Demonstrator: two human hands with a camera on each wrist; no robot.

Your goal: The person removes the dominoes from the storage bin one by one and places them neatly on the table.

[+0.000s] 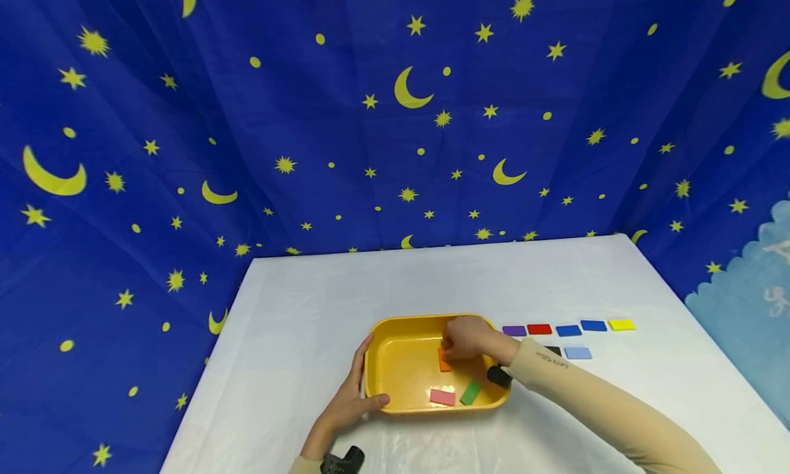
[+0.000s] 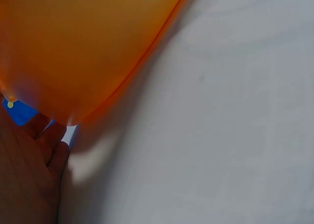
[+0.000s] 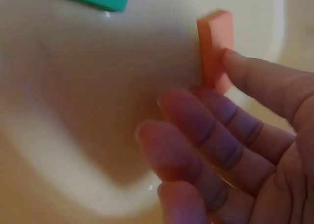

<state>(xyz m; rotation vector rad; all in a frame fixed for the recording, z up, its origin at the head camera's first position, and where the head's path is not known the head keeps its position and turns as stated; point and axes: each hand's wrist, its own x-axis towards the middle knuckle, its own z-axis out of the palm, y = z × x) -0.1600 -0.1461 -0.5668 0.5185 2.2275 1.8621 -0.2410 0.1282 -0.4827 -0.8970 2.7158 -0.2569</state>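
Observation:
A yellow plastic tray stands on the white-covered table. My left hand holds its left end, with the thumb at the near rim and the fingers along the outer wall. Inside the tray, my right hand pinches an orange rectangular block between thumb and index finger. The right wrist view shows that block tilted on edge, while the other fingers are loosely bent. A pink block and a green block lie on the tray floor near its front wall.
Right of the tray lies a row of purple, red, two blue and yellow blocks. Nearer are a light blue block and a black block, partly hidden by the right arm. A blue star-patterned curtain hangs behind the table.

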